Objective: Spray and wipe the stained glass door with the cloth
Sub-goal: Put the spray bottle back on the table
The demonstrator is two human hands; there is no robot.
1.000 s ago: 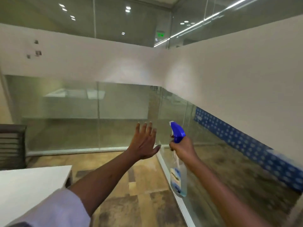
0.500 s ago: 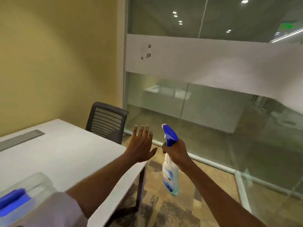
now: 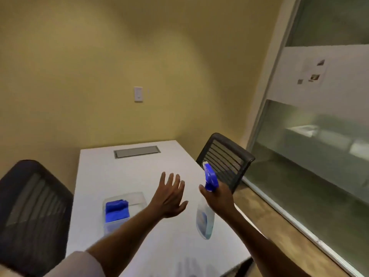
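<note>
My right hand [image 3: 219, 198] grips the neck of a clear spray bottle [image 3: 204, 221] with a blue trigger head, held upright above the white table's right side. My left hand [image 3: 169, 196] hovers over the table, fingers spread and holding nothing. A blue cloth [image 3: 116, 210] lies folded inside a clear plastic tub [image 3: 135, 197] on the table, just left of my left hand. The glass wall [image 3: 319, 156], with a frosted band across its middle, stands at the right, beyond my right hand.
The white table [image 3: 127, 176] has a grey cable hatch [image 3: 137, 151] at its far end. A black mesh chair [image 3: 225, 158] stands between table and glass, another black chair [image 3: 34, 212] at the left. A yellow wall with a switch [image 3: 138, 94] is behind.
The view has swung left, from the glass wall to the table and yellow wall. The tub with the cloth has come into full view. Both hands keep the same pose.
</note>
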